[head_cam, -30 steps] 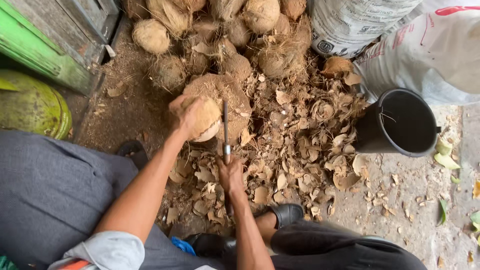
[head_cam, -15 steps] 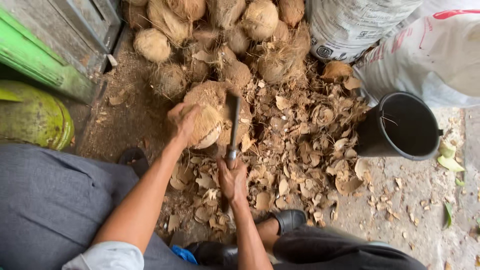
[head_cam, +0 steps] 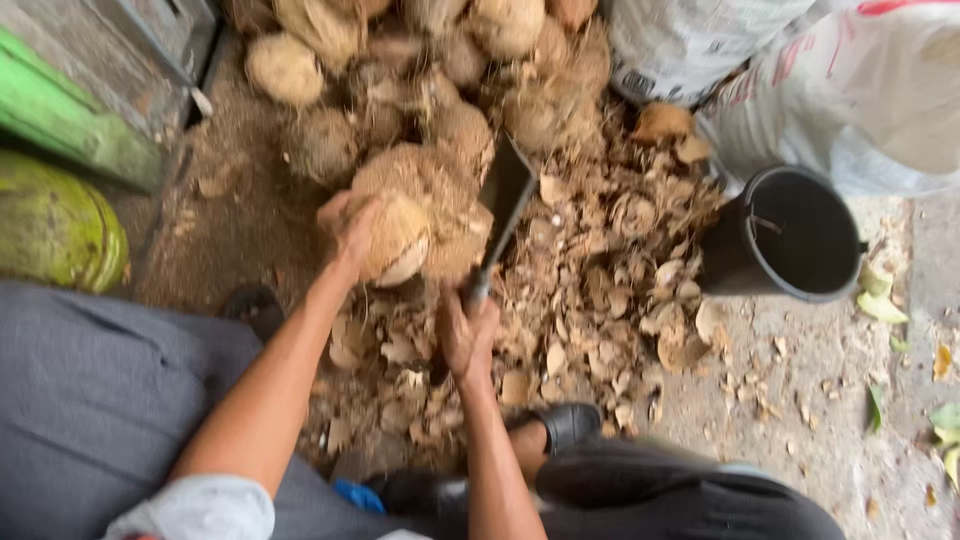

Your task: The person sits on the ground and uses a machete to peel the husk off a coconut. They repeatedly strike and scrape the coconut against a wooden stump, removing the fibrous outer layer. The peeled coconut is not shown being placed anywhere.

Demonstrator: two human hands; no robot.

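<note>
Husking a coconut over a floor of brown husk scraps.
The left hand (head_cam: 350, 225) clasps the round, fibrous brown coconut (head_cam: 420, 215), fingers wrapped on its left side; just right, the right hand (head_cam: 465, 335) is clenched on the handle of a broad dark metal blade (head_cam: 505, 195), which seems to touch the husk. Farther right stand a black plastic bucket (head_cam: 790, 240) and white woven printed sacks (head_cam: 760, 70).

Probably an outdoor coconut-husking yard: piled coconuts (head_cam: 400, 60), husk scraps (head_cam: 610, 290) littering bare ground, sacks (head_cam: 830, 80), a black bucket (head_cam: 790, 235).
</note>
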